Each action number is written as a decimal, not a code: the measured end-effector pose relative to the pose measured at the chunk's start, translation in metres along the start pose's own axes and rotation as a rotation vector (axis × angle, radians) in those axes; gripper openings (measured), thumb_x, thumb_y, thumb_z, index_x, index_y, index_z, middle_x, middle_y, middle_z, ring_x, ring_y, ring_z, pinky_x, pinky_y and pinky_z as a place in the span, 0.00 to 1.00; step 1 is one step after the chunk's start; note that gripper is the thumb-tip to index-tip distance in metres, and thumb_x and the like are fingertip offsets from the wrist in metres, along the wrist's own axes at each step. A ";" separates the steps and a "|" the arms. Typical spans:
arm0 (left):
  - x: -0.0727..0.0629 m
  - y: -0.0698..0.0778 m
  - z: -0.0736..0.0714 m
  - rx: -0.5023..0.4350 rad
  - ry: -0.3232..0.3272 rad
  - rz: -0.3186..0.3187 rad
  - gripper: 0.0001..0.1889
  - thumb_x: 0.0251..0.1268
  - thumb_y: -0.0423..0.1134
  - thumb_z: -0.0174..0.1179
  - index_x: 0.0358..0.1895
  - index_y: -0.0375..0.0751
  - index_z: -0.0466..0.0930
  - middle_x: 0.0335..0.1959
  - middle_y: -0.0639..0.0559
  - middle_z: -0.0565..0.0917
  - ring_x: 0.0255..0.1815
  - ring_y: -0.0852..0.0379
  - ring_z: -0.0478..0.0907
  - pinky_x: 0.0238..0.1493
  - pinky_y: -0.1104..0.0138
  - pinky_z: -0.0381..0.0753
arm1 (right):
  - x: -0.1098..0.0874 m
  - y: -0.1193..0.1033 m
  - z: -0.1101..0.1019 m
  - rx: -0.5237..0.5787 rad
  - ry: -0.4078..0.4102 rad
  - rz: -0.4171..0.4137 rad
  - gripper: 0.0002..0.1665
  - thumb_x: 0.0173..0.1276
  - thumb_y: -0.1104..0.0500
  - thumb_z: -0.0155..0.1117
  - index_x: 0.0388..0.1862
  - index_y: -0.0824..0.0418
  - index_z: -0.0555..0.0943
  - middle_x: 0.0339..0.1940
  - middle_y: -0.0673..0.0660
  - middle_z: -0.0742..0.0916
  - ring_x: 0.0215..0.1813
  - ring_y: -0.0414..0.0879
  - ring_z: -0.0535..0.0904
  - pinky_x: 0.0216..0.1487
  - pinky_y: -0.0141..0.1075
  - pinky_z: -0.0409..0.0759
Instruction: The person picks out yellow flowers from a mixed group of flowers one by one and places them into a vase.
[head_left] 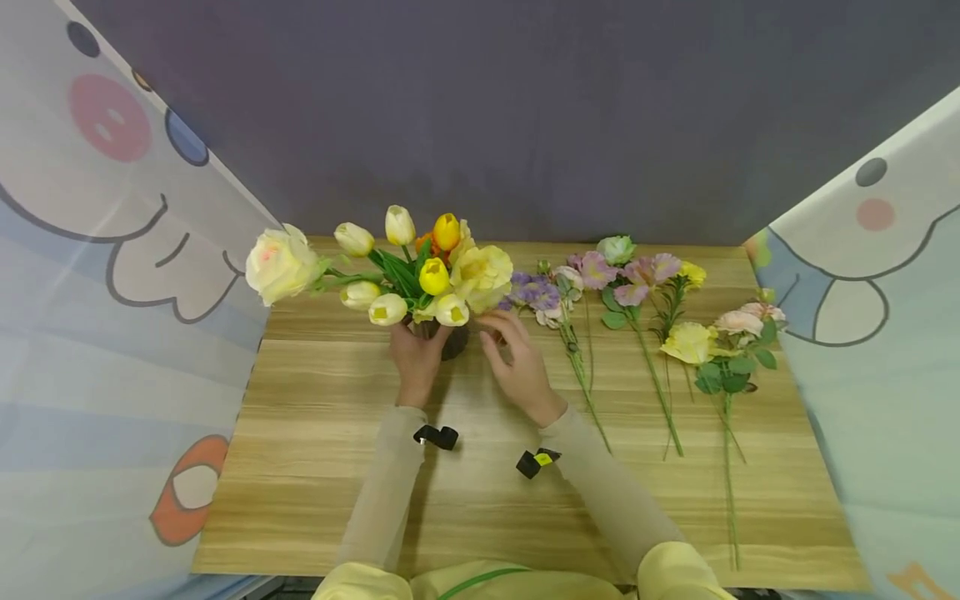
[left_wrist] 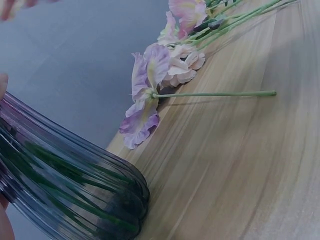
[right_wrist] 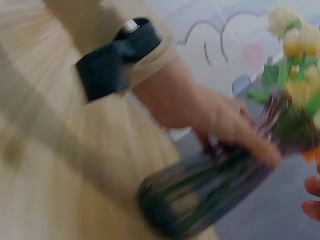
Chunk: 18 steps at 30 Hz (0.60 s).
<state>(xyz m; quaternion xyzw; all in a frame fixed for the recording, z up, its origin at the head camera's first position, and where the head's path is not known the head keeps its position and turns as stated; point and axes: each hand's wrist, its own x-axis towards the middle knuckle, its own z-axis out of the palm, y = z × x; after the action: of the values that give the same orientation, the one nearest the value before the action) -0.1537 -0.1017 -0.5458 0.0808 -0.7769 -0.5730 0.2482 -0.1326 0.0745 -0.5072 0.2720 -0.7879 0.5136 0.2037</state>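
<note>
A ribbed, smoky glass vase (left_wrist: 75, 175) stands on the table, green stems inside it. My left hand (head_left: 417, 358) grips it near the neck; the right wrist view shows the left hand (right_wrist: 215, 117) with its thumb across the glass. White tulips (head_left: 387, 309), yellow tulips (head_left: 434, 277), a large yellow flower (head_left: 482, 277) and an orange bloom fill the top. A pale rose (head_left: 281, 263) leans far out to the left. My right hand (head_left: 517, 367) is just below the large yellow flower, fingers loosely bent and apart from the vase; whether a fingertip touches a petal I cannot tell.
Loose stems lie on the wooden table (head_left: 322, 467) to the right: a purple flower (head_left: 534, 292), pink-purple flowers (head_left: 596, 271), a yellow flower (head_left: 688, 342) and pale pink roses (head_left: 738, 323). A dark wall (head_left: 525, 117) stands behind, with printed curtains at both sides.
</note>
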 end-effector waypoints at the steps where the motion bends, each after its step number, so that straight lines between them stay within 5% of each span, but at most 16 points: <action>1: 0.000 0.000 0.000 -0.003 0.001 -0.001 0.44 0.54 0.40 0.79 0.73 0.34 0.66 0.64 0.36 0.79 0.64 0.39 0.77 0.67 0.47 0.75 | -0.007 0.004 -0.004 -0.004 -0.001 0.026 0.16 0.74 0.71 0.61 0.58 0.68 0.80 0.56 0.66 0.82 0.41 0.50 0.79 0.41 0.36 0.80; 6: 0.000 0.000 -0.001 -0.036 -0.011 -0.029 0.46 0.55 0.42 0.79 0.75 0.37 0.64 0.66 0.38 0.77 0.64 0.41 0.76 0.67 0.48 0.74 | -0.038 0.024 -0.025 -0.039 0.027 0.101 0.15 0.72 0.75 0.61 0.56 0.71 0.80 0.55 0.69 0.82 0.39 0.50 0.78 0.40 0.35 0.77; 13: -0.002 0.001 -0.001 -0.027 -0.011 -0.080 0.47 0.56 0.45 0.78 0.77 0.41 0.62 0.67 0.39 0.76 0.65 0.41 0.75 0.67 0.45 0.73 | -0.072 0.055 -0.057 -0.088 0.166 0.126 0.18 0.65 0.81 0.62 0.53 0.72 0.81 0.50 0.70 0.84 0.36 0.53 0.75 0.37 0.30 0.72; 18: -0.002 0.001 -0.002 -0.015 -0.021 -0.090 0.47 0.56 0.47 0.77 0.77 0.41 0.62 0.68 0.40 0.76 0.65 0.42 0.74 0.68 0.46 0.73 | -0.097 0.069 -0.088 -0.152 0.199 0.261 0.14 0.72 0.78 0.58 0.55 0.74 0.79 0.49 0.70 0.82 0.36 0.42 0.72 0.36 0.24 0.69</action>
<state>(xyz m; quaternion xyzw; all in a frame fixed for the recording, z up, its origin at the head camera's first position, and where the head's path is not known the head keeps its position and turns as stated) -0.1506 -0.1018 -0.5455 0.1075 -0.7709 -0.5900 0.2145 -0.0983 0.1988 -0.5791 0.0990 -0.8290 0.4992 0.2320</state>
